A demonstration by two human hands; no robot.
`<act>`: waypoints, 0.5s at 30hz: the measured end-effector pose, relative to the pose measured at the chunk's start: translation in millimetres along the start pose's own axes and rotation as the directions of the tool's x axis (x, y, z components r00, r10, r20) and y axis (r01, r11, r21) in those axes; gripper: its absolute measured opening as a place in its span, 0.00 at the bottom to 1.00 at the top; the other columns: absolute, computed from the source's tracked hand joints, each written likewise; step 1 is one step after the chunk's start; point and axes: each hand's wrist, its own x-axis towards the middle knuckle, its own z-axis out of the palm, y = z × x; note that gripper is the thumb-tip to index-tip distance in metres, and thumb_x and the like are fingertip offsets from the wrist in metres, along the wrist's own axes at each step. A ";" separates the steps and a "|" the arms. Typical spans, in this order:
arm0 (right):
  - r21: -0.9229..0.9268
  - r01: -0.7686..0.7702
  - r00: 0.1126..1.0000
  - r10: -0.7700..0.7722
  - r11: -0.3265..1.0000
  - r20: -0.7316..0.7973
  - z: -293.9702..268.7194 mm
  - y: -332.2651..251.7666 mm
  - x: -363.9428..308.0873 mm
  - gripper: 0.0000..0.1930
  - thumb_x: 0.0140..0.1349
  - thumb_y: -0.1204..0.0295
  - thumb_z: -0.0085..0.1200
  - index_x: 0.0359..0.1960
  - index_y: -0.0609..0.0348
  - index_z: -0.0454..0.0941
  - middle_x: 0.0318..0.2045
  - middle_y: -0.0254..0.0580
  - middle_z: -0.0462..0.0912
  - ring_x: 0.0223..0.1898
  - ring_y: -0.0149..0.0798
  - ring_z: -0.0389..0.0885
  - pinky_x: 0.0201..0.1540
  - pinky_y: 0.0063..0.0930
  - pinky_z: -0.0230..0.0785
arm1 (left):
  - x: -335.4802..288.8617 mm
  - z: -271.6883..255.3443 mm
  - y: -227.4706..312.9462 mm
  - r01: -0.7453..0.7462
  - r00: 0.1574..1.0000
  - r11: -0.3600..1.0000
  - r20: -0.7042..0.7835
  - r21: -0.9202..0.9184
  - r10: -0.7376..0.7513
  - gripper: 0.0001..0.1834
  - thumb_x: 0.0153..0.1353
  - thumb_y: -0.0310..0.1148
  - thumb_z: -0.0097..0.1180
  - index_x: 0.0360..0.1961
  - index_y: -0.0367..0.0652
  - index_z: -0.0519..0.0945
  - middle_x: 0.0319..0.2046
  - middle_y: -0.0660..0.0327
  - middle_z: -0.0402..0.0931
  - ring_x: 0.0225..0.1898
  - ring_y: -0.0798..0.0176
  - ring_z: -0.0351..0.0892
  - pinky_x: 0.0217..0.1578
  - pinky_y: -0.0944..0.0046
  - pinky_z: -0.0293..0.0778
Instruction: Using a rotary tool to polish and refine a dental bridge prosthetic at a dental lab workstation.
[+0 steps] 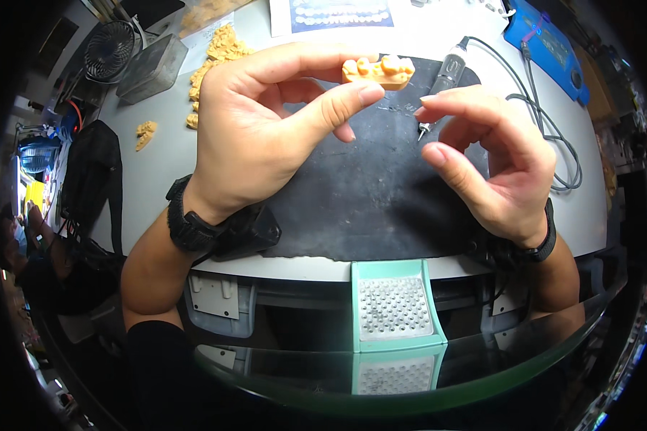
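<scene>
My left hand (pixel 266 118) grips a small yellow dental model (pixel 381 72) between thumb and fingers, raised above the black mat (pixel 352 194). Teeth on the model face up, a few of them whitish. To the right, my right hand (pixel 492 158) hovers over the mat's right side with thumb and forefinger apart and nothing visible between them; its other fingers curl behind. Just beyond it, a grey rotary handpiece (pixel 449 72) lies with its thin tip pointing toward me, apart from the fingers as far as I can see.
Several yellow dental models (pixel 225 47) are heaped at the far left, with a single piece (pixel 145 134) nearer. A metal box (pixel 151 70) and a fan (pixel 110 52) stand left. A blue device (pixel 550 54) with a cable (pixel 564 140) sits right. A green-framed grater-like plate (pixel 395 307) juts from the front edge.
</scene>
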 end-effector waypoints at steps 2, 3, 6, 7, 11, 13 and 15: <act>0.012 0.032 0.999 -0.032 0.999 0.033 -0.7 -0.5 1.5 0.24 0.59 0.83 0.63 0.58 0.72 0.74 0.46 0.50 0.83 0.32 0.25 0.80 0.36 0.17 0.72 | 0.8 -1.1 -1.7 -0.009 1.000 1.000 -0.026 0.000 0.009 0.16 0.63 0.21 0.64 0.53 0.33 0.81 0.44 0.49 0.85 0.35 0.68 0.84 0.30 0.72 0.80; 0.019 0.025 0.999 -0.026 1.000 0.030 -0.7 -1.0 2.0 0.25 0.59 0.83 0.63 0.59 0.72 0.74 0.47 0.51 0.83 0.31 0.25 0.79 0.36 0.18 0.71 | 0.8 -1.2 -1.5 -0.014 0.999 1.000 -0.033 0.003 0.014 0.17 0.63 0.21 0.64 0.53 0.33 0.81 0.44 0.49 0.85 0.34 0.68 0.84 0.29 0.72 0.80; 0.032 0.024 1.000 -0.025 0.999 0.016 0.7 -3.2 1.9 0.27 0.58 0.83 0.63 0.61 0.73 0.72 0.51 0.54 0.82 0.31 0.26 0.80 0.35 0.18 0.71 | -0.6 -2.4 1.7 0.001 1.000 1.000 -0.029 0.026 0.000 0.17 0.63 0.22 0.64 0.53 0.34 0.81 0.44 0.49 0.85 0.34 0.68 0.84 0.28 0.74 0.79; 0.018 0.036 0.999 -0.036 0.999 0.016 0.7 -3.3 2.1 0.28 0.58 0.82 0.63 0.61 0.73 0.72 0.53 0.55 0.81 0.31 0.26 0.80 0.34 0.18 0.71 | -0.9 -2.8 2.7 0.021 0.999 0.999 -0.029 0.034 -0.020 0.17 0.63 0.22 0.64 0.54 0.34 0.81 0.44 0.49 0.85 0.33 0.69 0.84 0.28 0.74 0.79; -0.009 0.054 0.998 -0.053 0.999 0.019 0.7 -2.2 1.9 0.28 0.58 0.81 0.64 0.62 0.73 0.72 0.57 0.58 0.78 0.31 0.28 0.80 0.34 0.18 0.72 | -1.3 -1.5 2.0 0.014 1.000 1.000 -0.027 0.021 -0.013 0.18 0.63 0.21 0.64 0.54 0.33 0.80 0.44 0.49 0.85 0.31 0.69 0.84 0.27 0.74 0.79; -0.017 0.067 0.998 -0.067 0.998 0.019 0.5 -1.0 2.3 0.29 0.57 0.81 0.64 0.62 0.73 0.72 0.58 0.59 0.77 0.32 0.28 0.81 0.34 0.18 0.72 | 0.8 -0.8 -1.3 -0.034 0.999 0.999 -0.020 0.006 0.034 0.17 0.63 0.21 0.64 0.54 0.33 0.80 0.43 0.49 0.85 0.31 0.69 0.84 0.27 0.74 0.79; -0.027 0.082 0.996 -0.082 0.996 0.025 0.1 -0.6 2.6 0.29 0.57 0.81 0.64 0.62 0.73 0.72 0.59 0.60 0.76 0.33 0.29 0.81 0.34 0.18 0.72 | 1.0 -0.1 -2.6 -0.043 0.999 0.999 -0.018 -0.005 0.043 0.17 0.63 0.21 0.63 0.53 0.33 0.80 0.43 0.49 0.85 0.30 0.70 0.83 0.27 0.74 0.79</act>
